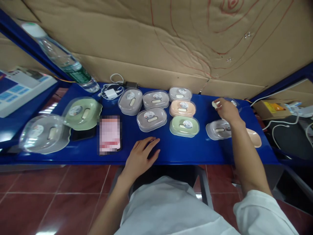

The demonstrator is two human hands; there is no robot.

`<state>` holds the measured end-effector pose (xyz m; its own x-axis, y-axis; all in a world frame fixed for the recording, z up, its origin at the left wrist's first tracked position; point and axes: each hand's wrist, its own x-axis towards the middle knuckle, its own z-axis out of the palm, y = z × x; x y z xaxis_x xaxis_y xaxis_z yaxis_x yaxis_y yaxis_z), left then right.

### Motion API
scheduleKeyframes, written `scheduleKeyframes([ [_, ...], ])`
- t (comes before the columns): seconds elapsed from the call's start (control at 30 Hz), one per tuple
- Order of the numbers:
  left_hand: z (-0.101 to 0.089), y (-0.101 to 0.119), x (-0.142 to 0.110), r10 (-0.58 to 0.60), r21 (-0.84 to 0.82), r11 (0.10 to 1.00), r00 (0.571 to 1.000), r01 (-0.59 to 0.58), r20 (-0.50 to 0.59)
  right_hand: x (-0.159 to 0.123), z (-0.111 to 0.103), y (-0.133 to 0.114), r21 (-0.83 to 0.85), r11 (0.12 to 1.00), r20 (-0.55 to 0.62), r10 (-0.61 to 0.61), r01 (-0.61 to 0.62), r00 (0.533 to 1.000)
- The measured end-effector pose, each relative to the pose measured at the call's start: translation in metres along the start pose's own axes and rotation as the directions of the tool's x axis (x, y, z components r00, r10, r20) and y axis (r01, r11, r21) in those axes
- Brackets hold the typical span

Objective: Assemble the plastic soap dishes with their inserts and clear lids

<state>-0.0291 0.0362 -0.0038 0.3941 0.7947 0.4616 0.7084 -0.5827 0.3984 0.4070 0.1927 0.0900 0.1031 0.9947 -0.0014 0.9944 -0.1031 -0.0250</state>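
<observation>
My right hand [228, 111] is closed at the far right of the table, with a small cream piece [215, 104] pinched between thumb and fingers. Partly hidden behind that hand lies a clear lid [234, 102] with a round sticker. Below it sits a grey oval box with a clear lid [216, 130], and my forearm overlaps a peach tray [254, 138]. My left hand [140, 153] rests on the blue table's front edge, fingers apart, holding nothing. Nearest to it is a grey lidded box [151, 119]; a green one [184, 126] and a peach one [182, 108] stand to the right.
More lidded boxes, one grey [44, 134] and one green [82, 113], stand at the left. A pixelated phone [110, 134] lies beside them. A water bottle [70, 65], a white charger [111, 94] and a cardboard wall [127, 42] are behind. An open carton [271, 109] is at right.
</observation>
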Motion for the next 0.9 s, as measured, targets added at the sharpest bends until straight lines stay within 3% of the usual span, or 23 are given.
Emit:
scheduleKeyframes([
  [0.1,-0.004,0.002,-0.002,0.025,-0.035,0.999,1.0,-0.025,-0.012,-0.051,-0.015,-0.033,0.093,0.979,-0.208,-0.161,0.183,0.965],
  [0.17,-0.009,0.007,-0.005,0.032,-0.094,0.995,0.998,-0.037,-0.046,-0.103,-0.014,-0.067,0.161,0.856,-0.341,-0.419,0.492,0.841],
  [0.23,-0.016,0.015,-0.009,0.035,-0.155,0.987,0.995,-0.049,-0.095,-0.156,0.001,-0.104,0.155,0.692,-0.356,-0.626,0.704,0.694],
  [0.33,-0.022,0.024,-0.014,0.08,-0.167,0.981,0.991,-0.097,-0.103,-0.209,0.037,-0.147,0.168,0.576,-0.314,-0.738,0.8,0.598],
  [0.43,-0.021,0.024,-0.017,0.114,-0.151,0.982,0.993,-0.117,-0.024,-0.223,0.063,-0.169,0.188,0.595,-0.283,-0.729,0.782,0.623],
  [0.53,-0.016,0.018,-0.019,0.132,-0.154,0.98,0.99,-0.123,0.047,-0.22,0.069,-0.17,0.214,0.627,-0.264,-0.701,0.749,0.662],
  [0.63,-0.014,0.011,-0.021,0.144,-0.11,0.985,0.987,-0.136,0.07,-0.217,0.064,-0.142,0.278,0.626,-0.409,-0.61,0.729,0.679],
  [0.73,-0.014,0.004,-0.022,0.136,-0.062,0.989,0.99,-0.133,0.043,-0.213,0.06,-0.074,0.301,0.747,-0.595,-0.339,0.593,0.729],
  [0.8,-0.015,0.0,-0.022,0.136,-0.053,0.989,0.991,-0.134,0.019,-0.208,0.062,-0.016,0.249,0.934,-0.606,-0.058,0.258,0.793],
  [0.87,-0.014,-0.003,-0.021,0.133,-0.049,0.99,0.991,-0.133,-0.001,-0.205,0.068,0.037,0.195,0.981,-0.523,0.113,-0.011,0.845],
  [0.9,-0.014,-0.004,-0.02,0.131,-0.047,0.99,0.991,-0.131,-0.005,-0.205,0.072,0.058,0.178,0.977,-0.498,0.19,-0.114,0.846],
])
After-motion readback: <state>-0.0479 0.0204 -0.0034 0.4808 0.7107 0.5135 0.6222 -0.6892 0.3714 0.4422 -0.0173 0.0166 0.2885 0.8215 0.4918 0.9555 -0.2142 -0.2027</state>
